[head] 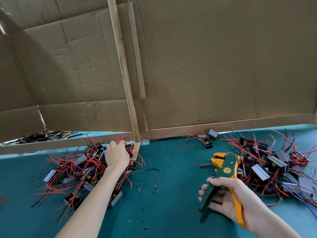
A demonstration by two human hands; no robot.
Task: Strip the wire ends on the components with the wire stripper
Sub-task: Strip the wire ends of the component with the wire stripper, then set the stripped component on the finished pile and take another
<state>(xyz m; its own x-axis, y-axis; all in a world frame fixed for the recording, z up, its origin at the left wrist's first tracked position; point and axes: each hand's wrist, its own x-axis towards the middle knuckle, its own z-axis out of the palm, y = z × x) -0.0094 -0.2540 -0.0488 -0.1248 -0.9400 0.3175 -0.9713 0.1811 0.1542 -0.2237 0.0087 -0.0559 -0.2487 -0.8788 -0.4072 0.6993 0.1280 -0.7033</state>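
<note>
A green and yellow wire stripper is held by its handles in my right hand, jaws pointing away over the teal table. My left hand reaches into the far end of the left pile of components, small black and silver blocks with red and black wires. Its fingers curl down among the wires and a component near the wooden post; what they hold is hidden. A second pile of components lies to the right of the stripper.
A cardboard wall on a wooden frame stands along the back of the teal table. Two loose components lie by the wall. Bits of stripped insulation dot the table between my hands.
</note>
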